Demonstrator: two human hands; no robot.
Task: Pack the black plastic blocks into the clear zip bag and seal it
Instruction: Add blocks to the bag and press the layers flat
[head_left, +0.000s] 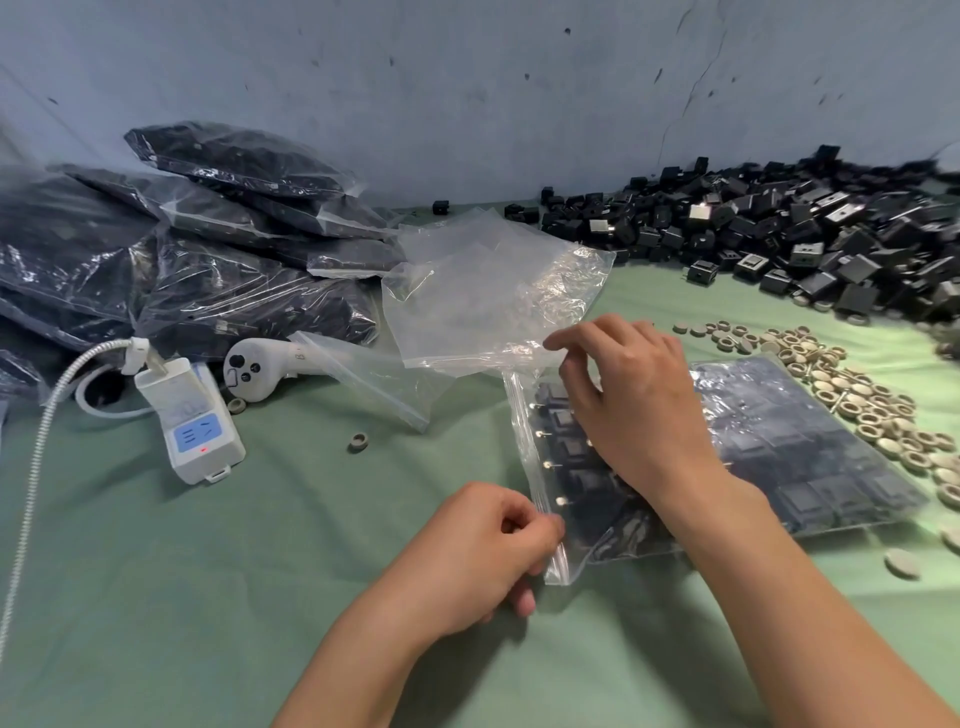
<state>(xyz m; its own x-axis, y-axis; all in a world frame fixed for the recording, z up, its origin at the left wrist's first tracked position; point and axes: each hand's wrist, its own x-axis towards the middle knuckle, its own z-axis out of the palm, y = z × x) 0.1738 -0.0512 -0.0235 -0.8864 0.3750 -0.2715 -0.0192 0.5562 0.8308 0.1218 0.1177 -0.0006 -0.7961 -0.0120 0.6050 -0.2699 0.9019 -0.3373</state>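
The near end of the zip strip (534, 467) is pinched by the left hand (483, 551). The right hand (634, 410) is laid over the clear zip bag (831, 441), fingers bent at the strip's far end; whether anything is gripped cannot be told. The bag lies flat on the green surface (260, 545), mouth leftward, its length reaching rightward, filled with boxy black plastic blocks (563, 415). A crinkled empty bag (493, 291) overlaps its far corner. Beige rings (857, 410) are scattered to the right, and a loose block heap (779, 228) lies behind.
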